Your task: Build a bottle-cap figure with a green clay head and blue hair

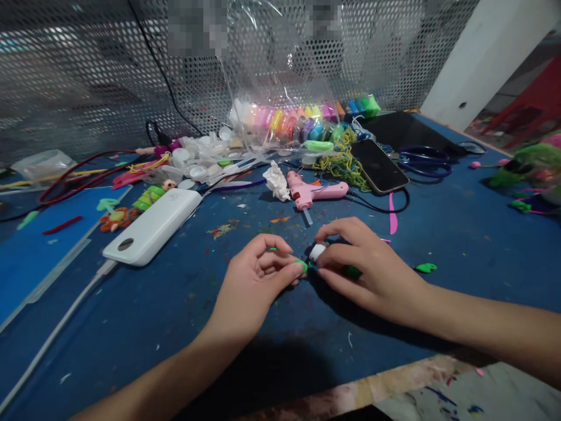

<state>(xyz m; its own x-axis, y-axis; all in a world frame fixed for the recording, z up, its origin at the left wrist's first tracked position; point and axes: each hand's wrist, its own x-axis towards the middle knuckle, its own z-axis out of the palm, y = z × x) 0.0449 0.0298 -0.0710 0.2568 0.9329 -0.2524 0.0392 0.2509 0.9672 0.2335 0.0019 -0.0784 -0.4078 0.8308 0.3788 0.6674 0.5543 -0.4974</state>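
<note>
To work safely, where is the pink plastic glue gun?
In the head view, the glue gun lies right of centre, between the crumpled white wad and the black rectangular phone.

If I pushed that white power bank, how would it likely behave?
The white power bank probably wouldn't roll, being a long, boxy slab. It looks smooth, so it might feel slippery. The white cable plugged into its end would likely trail along.

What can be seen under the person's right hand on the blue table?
Under the right hand, a small rounded white piece and part of a dark green piece show; the palm covers the rest, so it cannot be seen.
</note>
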